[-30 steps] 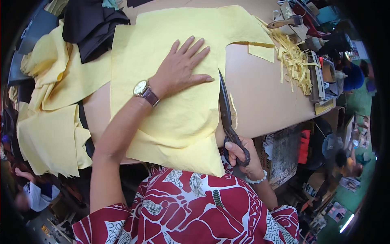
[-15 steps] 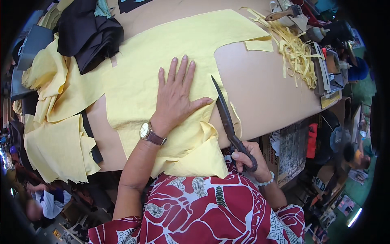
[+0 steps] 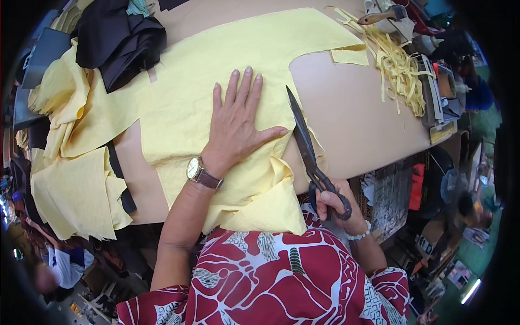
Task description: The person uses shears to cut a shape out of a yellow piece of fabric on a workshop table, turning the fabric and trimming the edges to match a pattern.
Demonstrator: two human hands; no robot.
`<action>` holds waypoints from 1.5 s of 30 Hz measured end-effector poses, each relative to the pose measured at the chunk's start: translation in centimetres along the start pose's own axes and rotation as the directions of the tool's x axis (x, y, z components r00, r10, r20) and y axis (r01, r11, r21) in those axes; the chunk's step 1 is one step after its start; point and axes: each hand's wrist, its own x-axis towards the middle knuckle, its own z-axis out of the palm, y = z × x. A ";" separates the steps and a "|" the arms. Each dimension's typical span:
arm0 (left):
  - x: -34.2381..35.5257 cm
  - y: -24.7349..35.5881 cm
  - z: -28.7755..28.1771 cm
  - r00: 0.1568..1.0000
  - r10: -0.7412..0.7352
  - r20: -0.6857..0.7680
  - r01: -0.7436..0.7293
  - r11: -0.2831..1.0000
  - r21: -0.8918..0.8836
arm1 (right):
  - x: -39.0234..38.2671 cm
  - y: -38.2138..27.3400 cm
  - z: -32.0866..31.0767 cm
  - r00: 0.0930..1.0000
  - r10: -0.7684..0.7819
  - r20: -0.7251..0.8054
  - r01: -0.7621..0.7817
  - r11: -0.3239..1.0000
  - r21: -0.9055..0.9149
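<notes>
From where I stand, the cloth (image 3: 184, 103), pale yellow and wide, lies across the tan table (image 3: 357, 108) in front of the person; its near part is folded and bunched, hanging past the table's edge down to the red patterned shirt (image 3: 260, 276); its far right part reaches out beyond a curved edge, with a small flap (image 3: 349, 56) below it.

The left hand (image 3: 232, 130) lies flat on the cloth, fingers spread, thumb out toward the right edge, gripping nothing; a watch (image 3: 193, 168) with a brown strap sits on that wrist; the right hand (image 3: 354, 219) is closed around the handles of the scissors (image 3: 306, 146), near the table's edge, a pale beaded bracelet (image 3: 358, 235) at its wrist; the dark blades point away from the person along the cloth's right edge, close to the left thumb; whether they stand slightly parted I can't tell.

Off to the left, black fabric (image 3: 122, 46) lies heaped above a crumpled yellow piece (image 3: 65, 103) and a ragged-edged one (image 3: 78, 192); at the far right, yellow strips (image 3: 401, 81) lie tangled near a brush (image 3: 382, 14).
</notes>
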 end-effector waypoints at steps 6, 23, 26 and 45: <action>0.0 0.0 0.2 1.000 0.009 -0.009 -0.009 1.000 -0.025 | 0.8 -0.6 0.2 1.000 0.007 -0.013 -0.007 1.000 -0.023; -0.1 -0.2 0.3 0.999 0.018 -0.035 -0.020 0.999 -0.049 | 0.8 -1.1 0.2 0.995 0.082 -0.061 -0.085 0.996 -0.041; -0.1 -0.1 0.3 0.999 0.017 -0.031 -0.018 0.999 -0.045 | 0.7 -1.2 0.3 0.991 0.108 -0.079 -0.113 0.992 -0.062; -0.4 -0.1 0.4 0.999 0.018 -0.035 -0.020 0.998 -0.052 | 0.9 -0.8 -0.1 0.999 0.033 -0.016 -0.033 0.999 0.013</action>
